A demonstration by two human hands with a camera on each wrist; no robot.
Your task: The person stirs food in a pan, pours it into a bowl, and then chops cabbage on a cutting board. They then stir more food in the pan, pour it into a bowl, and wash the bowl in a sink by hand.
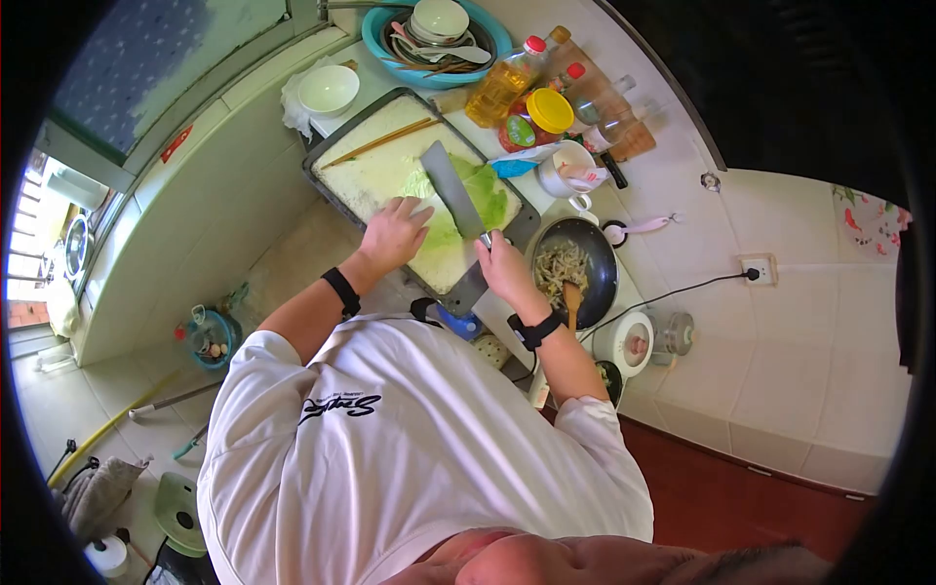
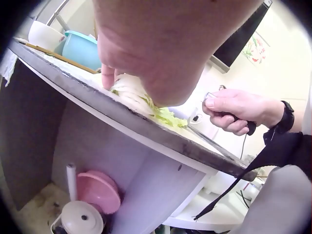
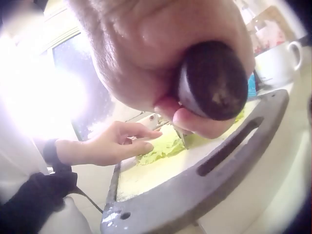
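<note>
On a dark-edged cutting board (image 1: 363, 200) lies leafy cabbage (image 1: 483, 191), pale and green. My right hand (image 1: 507, 269) grips the dark handle of a broad cleaver (image 1: 452, 187), whose blade stands over the leaves. Just left of the blade, my left hand (image 1: 392, 234) rests on the cabbage with its fingers bent over it. In the left wrist view, white stalks (image 2: 130, 91) show under that hand. The right wrist view shows the left hand (image 3: 109, 145) at the leaves (image 3: 163, 146), beside the blade's lower part.
Chopsticks (image 1: 382, 142) lie on the board's far part. Beyond are a white bowl (image 1: 329, 90) and a blue basin (image 1: 373, 37) of dishes. Right of the board stand an oil bottle (image 1: 502, 86), a yellow-lidded jar (image 1: 549, 111), a mug (image 1: 566, 172) and a pan (image 1: 600, 255) holding food and a wooden spatula.
</note>
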